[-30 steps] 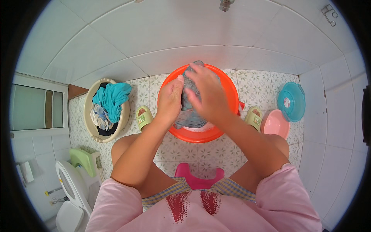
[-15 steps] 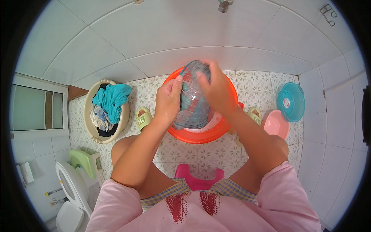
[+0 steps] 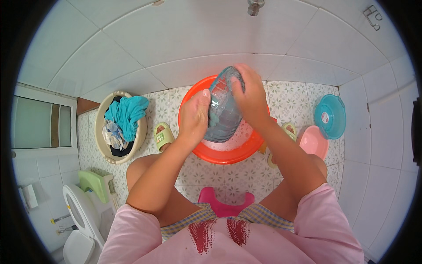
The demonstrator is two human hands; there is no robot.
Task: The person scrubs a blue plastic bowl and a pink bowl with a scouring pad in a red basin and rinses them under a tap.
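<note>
Over an orange basin [image 3: 225, 157] with sudsy water, both my hands hold a tilted, shiny, see-through bluish-grey thing [image 3: 223, 115]. Its surface looks ribbed and wet, with a teal rim; I cannot tell its exact kind. My left hand [image 3: 194, 116] grips its left edge, thumb up along the side. Around the upper right edge my right hand [image 3: 251, 94] is closed, thumb on the near face. Some fingers of both hands are hidden behind it. White suds [image 3: 237, 140] show below its lower right side.
At the left stands a cream basket [image 3: 99, 132] with teal, white and dark clothes [image 3: 127, 116]. A blue basin [image 3: 335, 116] and a pink basin [image 3: 314, 140] are at the right. A pink stool [image 3: 225, 209] is beneath me; a tap [image 3: 255, 7] juts from the wall.
The see-through thing has turned and tilted more upright, showing more suds beneath. My right hand has shifted slightly right and its fingers now wrap the upper edge.
</note>
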